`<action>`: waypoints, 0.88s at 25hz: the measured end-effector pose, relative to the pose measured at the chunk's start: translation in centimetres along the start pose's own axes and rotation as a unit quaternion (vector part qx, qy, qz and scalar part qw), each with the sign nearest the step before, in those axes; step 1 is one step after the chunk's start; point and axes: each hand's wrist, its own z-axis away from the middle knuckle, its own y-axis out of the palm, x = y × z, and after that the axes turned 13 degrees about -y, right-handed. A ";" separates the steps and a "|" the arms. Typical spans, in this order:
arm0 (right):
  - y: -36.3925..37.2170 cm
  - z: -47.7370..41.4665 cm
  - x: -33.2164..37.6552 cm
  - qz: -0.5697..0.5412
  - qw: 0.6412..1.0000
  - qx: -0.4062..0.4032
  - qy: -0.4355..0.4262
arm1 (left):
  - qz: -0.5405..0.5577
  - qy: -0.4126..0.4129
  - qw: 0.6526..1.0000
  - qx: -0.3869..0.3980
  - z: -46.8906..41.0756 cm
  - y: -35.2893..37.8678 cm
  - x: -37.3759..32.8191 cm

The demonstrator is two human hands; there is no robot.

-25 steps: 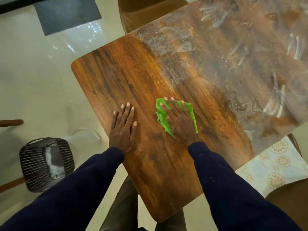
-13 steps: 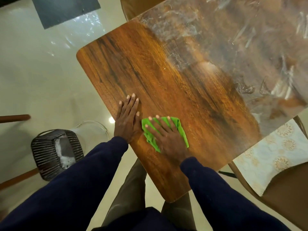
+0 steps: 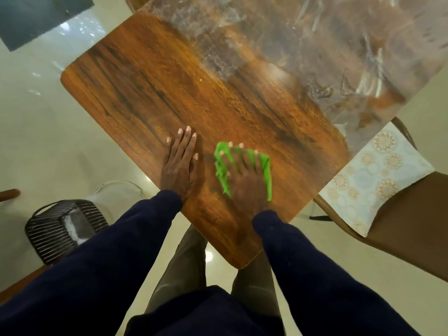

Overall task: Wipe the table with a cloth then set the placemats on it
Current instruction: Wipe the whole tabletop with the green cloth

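A wooden table [image 3: 150, 76] with rounded corners fills the middle of the view; its far right half carries whitish smears. My right hand [image 3: 246, 178] lies flat with fingers spread on a crumpled green cloth [image 3: 266, 166], pressing it onto the near part of the tabletop. My left hand [image 3: 179, 163] rests flat on the bare wood just left of the cloth, near the table's left edge, holding nothing. A pale placemat [image 3: 373, 175] with round gold patterns lies on a brown chair seat at the right.
A brown chair [image 3: 412, 221] stands against the table's right side. A dark slatted basket [image 3: 60, 226] sits on the glossy pale floor at the lower left, beside a clear glass vessel [image 3: 118, 190]. A dark mat [image 3: 38, 18] lies at the top left.
My right hand dragged the green cloth from the table's middle toward the near edge, then shifted slightly right. My left hand stayed planted on the wood while the view moved.
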 end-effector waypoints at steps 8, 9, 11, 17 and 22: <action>-2.1 11.9 -10.6 0.029 0.999 0.002 0.046 | 0.024 0.065 0.996 0.051 1.4 2.9 -6.8; -2.7 10.3 -12.5 0.034 0.994 -0.023 0.099 | 0.024 0.072 0.996 0.055 1.4 3.3 -7.6; -3.5 5.7 -14.3 0.045 0.979 -0.068 0.188 | 0.023 0.081 0.994 0.064 1.0 4.4 -9.3; -2.7 8.2 -10.0 0.000 0.999 0.016 0.036 | 0.012 0.099 0.994 0.054 -0.9 7.5 -14.5; -5.5 10.2 -21.6 0.001 0.990 -0.042 0.134 | -0.001 0.117 0.993 0.033 -2.9 9.9 -17.8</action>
